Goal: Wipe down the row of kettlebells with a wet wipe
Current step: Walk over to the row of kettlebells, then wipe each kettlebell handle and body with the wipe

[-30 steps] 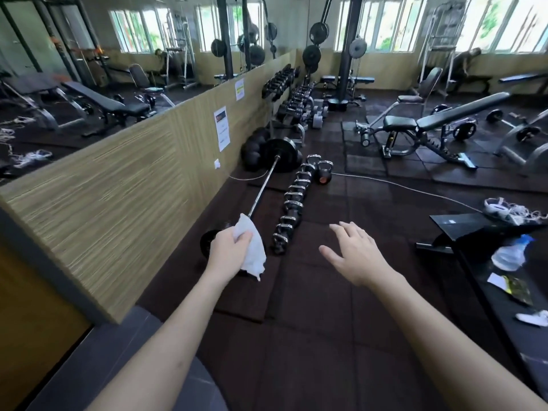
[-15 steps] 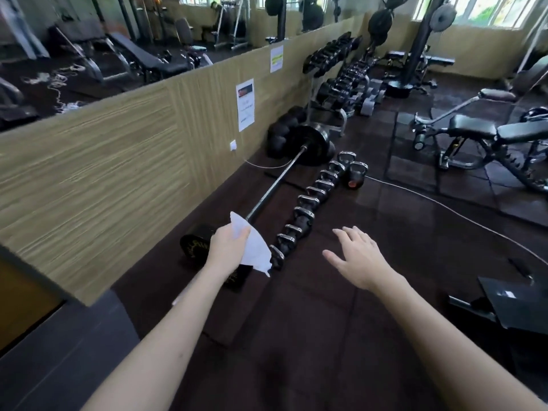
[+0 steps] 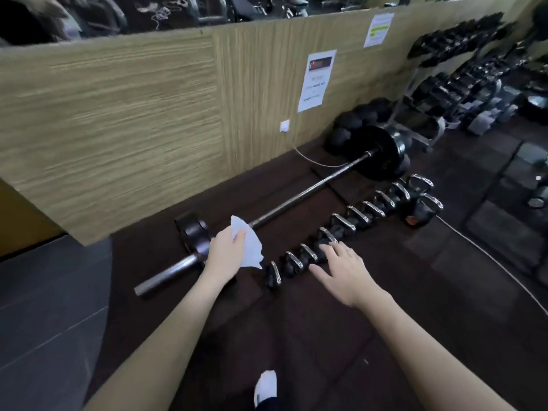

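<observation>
A row of several black kettlebells (image 3: 350,221) with chrome handles runs diagonally across the dark rubber floor, from near my hands up to the right. My left hand (image 3: 226,250) holds a white wet wipe (image 3: 250,247), which hangs just left of the nearest kettlebell (image 3: 274,275). My right hand (image 3: 344,271) hovers with fingers spread over the near end of the row, its fingertips above the third and fourth handles; whether they touch is unclear.
A loaded barbell (image 3: 296,200) lies beside the row, along the wooden wall panel (image 3: 148,114). A dumbbell rack (image 3: 462,84) stands at the upper right. A pale cable (image 3: 489,259) crosses the floor on the right. My white shoe (image 3: 266,387) shows at the bottom.
The view has moved closer to the kettlebells and tilted down. Both hands have come forward over the near end of the row, the wipe still in my left hand.
</observation>
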Demonstrator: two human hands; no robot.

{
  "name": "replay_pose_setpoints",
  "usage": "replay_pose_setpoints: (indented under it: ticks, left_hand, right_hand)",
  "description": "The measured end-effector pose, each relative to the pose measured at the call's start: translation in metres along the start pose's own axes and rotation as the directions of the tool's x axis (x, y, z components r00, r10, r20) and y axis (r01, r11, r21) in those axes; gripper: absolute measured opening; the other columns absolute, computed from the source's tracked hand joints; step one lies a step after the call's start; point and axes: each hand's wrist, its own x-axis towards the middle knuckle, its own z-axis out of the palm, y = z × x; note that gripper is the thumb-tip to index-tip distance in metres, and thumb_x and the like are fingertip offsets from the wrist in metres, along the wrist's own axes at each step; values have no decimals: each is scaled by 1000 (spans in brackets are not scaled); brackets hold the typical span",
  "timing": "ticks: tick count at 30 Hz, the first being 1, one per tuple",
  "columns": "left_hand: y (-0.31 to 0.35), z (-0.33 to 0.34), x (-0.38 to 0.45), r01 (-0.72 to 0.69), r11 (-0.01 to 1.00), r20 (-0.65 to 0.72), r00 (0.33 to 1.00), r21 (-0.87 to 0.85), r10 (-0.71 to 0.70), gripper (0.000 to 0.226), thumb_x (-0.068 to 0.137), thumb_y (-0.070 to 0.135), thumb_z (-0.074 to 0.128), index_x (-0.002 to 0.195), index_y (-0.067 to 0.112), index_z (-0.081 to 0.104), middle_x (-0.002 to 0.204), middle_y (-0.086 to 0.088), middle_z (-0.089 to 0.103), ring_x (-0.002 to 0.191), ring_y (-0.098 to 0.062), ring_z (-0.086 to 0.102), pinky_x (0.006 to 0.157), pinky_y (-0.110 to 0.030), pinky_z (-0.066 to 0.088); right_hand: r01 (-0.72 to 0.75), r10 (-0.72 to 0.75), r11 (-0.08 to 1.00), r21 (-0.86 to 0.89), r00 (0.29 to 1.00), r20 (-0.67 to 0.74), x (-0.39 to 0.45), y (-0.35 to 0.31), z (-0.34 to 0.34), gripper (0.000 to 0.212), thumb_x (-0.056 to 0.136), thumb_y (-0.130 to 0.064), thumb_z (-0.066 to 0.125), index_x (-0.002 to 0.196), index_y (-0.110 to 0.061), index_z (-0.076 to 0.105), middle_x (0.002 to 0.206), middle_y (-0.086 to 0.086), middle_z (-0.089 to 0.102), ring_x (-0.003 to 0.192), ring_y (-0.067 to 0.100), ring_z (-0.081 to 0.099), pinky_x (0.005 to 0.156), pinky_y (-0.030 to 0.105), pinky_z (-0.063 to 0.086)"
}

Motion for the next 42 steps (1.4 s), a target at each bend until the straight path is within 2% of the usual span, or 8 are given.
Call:
replay_pose_setpoints:
  ticks: [6,15,26,29,32,34,37,42]
  left_hand:
    - [-12,91,64,223,974,-95,970,-32,-225,32,110,22,41,111,-1,62,105,-14,66,101,-31,61,85,-34,39]
    - [-81,255,144,330,942,-309,892,-55,-331,27,112,25,38,100,14,58,86,3,62,79,-16,58,66,-27,37]
    - [-259,478,242,265,964,-235,937,-1,-258,37,112,22,35,76,20,43,67,8,48,50,-5,45,46,-15,35]
    - [-305,516,265,167,985,-229,962,53,-151,27,110,20,34,88,10,46,77,3,53,63,-8,48,57,-20,42]
    - [-355,553,287,5,976,-29,1000,219,1,18,111,15,33,110,21,50,120,4,53,108,-14,51,98,-29,41]
    - [-386,582,290,-130,892,145,987,433,74,33,112,22,35,137,14,56,163,-1,34,155,-20,21,124,-26,13]
    - [-402,610,263,-254,737,234,963,627,133,57,107,58,31,127,19,68,169,11,16,159,-15,-22,130,-35,1]
    - [-408,613,282,-163,741,0,977,651,214,29,106,28,42,123,18,63,145,4,49,142,-18,37,111,-37,43]
  right_hand:
    - [173,-173,985,6,977,128,128,79,41,64,103,-55,44,155,-19,37,162,7,35,155,29,22,124,41,20]
    - [407,-390,913,-4,878,278,313,204,209,62,106,-51,38,158,-17,32,163,8,35,156,29,20,125,40,19]
    - [439,-499,866,239,783,372,409,253,500,58,109,-39,39,159,-13,27,163,3,30,151,21,28,122,33,29]
    - [374,-482,871,320,777,404,427,251,563,56,110,-32,39,160,-12,24,164,2,28,149,20,33,118,30,30]
    - [380,-499,852,360,799,335,451,249,618,54,109,-26,44,158,-9,28,160,3,35,145,19,41,115,26,31]
    - [420,-549,806,416,793,263,474,248,658,46,107,-22,48,150,-9,41,146,3,50,129,8,54,111,25,41]
    - [361,-579,746,560,767,276,503,241,692,23,106,-26,49,125,-17,60,116,-3,62,85,-1,68,77,22,57]
    - [296,-517,784,546,798,309,509,246,707,39,105,-31,53,139,-15,55,135,3,63,121,20,61,95,27,46]
